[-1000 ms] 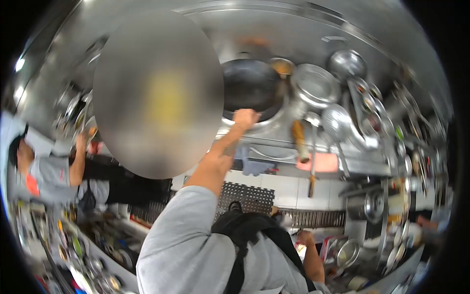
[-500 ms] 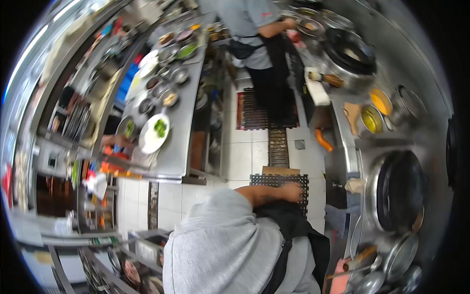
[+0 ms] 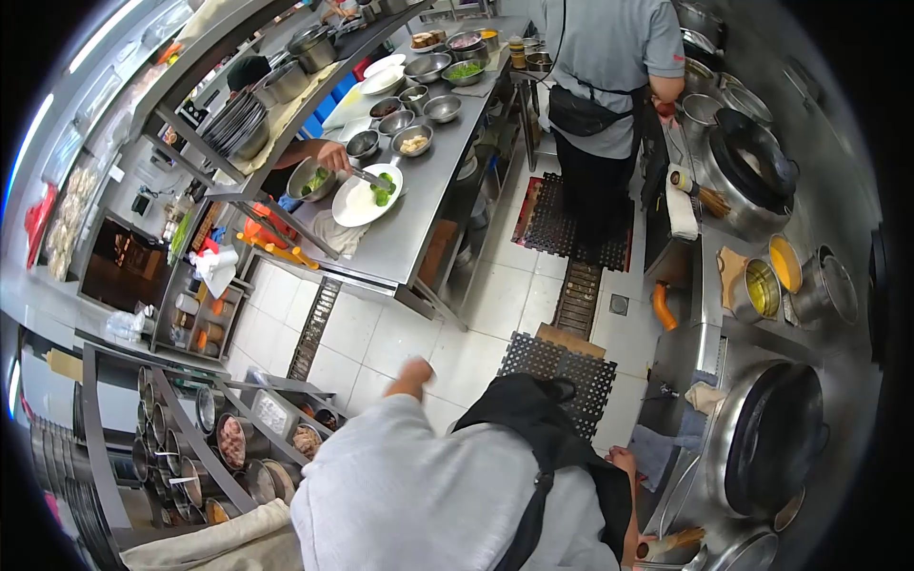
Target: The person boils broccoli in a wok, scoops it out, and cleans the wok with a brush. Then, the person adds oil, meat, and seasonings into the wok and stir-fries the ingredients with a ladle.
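My left hand (image 3: 411,378) hangs in the air above the white floor tiles, left of my black apron (image 3: 519,404). Motion smears it, and I see nothing held. Low at the right, my right hand (image 3: 624,463) is beside the apron's edge, next to a grey-blue cloth (image 3: 653,452) hanging at the stove front. Whether its partly hidden fingers touch the cloth I cannot tell. Across the steel table (image 3: 419,228), another person's hand (image 3: 333,157) holds a metal utensil over a white plate (image 3: 354,211) with green vegetables. More greens fill a steel bowl (image 3: 309,179) nearby.
At the right, a large black wok (image 3: 776,438) sits on the range, with a yellow-filled pot (image 3: 762,287) behind it. A co-worker (image 3: 609,86) stands ahead on the aisle mat. Shelves with steel containers (image 3: 233,443) flank my left. A perforated black mat (image 3: 562,376) covers tiles before me.
My left hand has swung left from in front of the apron. My right hand has come into view beside the stove. The view has turned left, and the co-worker's arm has lowered.
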Demonstrator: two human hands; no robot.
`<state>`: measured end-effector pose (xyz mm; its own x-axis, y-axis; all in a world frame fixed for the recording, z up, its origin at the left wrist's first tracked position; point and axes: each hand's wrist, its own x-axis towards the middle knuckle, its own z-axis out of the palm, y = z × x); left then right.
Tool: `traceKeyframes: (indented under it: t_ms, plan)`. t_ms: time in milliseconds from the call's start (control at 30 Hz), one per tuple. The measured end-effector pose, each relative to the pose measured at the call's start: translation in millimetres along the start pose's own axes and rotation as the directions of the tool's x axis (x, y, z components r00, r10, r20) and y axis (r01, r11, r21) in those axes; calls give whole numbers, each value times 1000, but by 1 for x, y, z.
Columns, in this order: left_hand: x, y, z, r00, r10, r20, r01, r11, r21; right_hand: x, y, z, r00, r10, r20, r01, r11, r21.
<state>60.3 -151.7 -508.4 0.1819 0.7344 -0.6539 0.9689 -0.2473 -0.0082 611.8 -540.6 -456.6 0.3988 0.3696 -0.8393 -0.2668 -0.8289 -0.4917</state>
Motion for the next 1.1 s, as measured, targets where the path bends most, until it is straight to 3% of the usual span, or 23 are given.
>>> traceKeyframes:
  t_ms: [33,100,167,200,233,300,333,367,400,433,467,567,667,733,833,967,1000,1100]
  plan:
    - [-29,49,20,978,-110,177,127,988,-86,-8,1,8,999,-33,8,34,999,-4]
    - [-38,89,46,913,374,164,-368,927,-68,-18,6,18,997,-71,1,71,997,22]
    - [-47,109,13,684,710,167,-575,666,-474,-38,28,27,997,-32,-63,39,992,122]
    - [-50,136,-37,852,433,294,-480,870,109,-5,89,35,995,-50,-88,65,982,176]
    - [3,119,-29,969,241,48,-242,970,13,27,147,43,991,-68,-112,93,969,229]
    - [42,119,-111,990,47,-132,-71,981,-180,-22,146,21,982,124,-143,-92,973,212]
    - [78,121,-143,986,5,-167,-38,981,-193,-31,138,16,973,169,-154,-135,969,207]
    - [91,127,-177,923,7,-384,-165,910,-380,-31,129,16,967,194,-165,-161,968,191]
    - [86,138,-223,896,35,-442,-238,879,-412,-34,121,16,959,218,-180,-182,964,193]
    - [98,144,-253,803,135,-580,-376,871,-318,-33,111,19,957,226,-184,-191,963,188]
    - [110,151,-286,780,181,-600,-401,879,-257,-34,100,25,956,228,-188,-194,964,182]
    - [99,160,-391,813,121,-570,-363,870,-334,-29,51,52,965,188,-182,-164,977,138]
    - [142,121,-450,796,-25,-605,-318,832,-454,-28,-2,85,978,126,-165,-119,992,52]
    - [175,89,-482,785,-189,-590,-304,713,-632,-32,-38,107,985,74,-158,-77,997,-8]
    - [213,47,-527,711,-317,-628,-322,647,-691,-40,-99,134,988,-35,-153,21,995,-96]
    - [293,7,-546,680,-406,-611,-330,575,-749,-60,-218,178,934,-297,-200,221,917,-332]
    - [309,1,-539,665,-429,-612,-310,587,-748,-41,-217,175,944,-283,-171,247,947,-205]
    - [296,11,-512,527,-521,-671,-518,428,-740,-82,-265,208,925,-321,-201,278,936,-216]
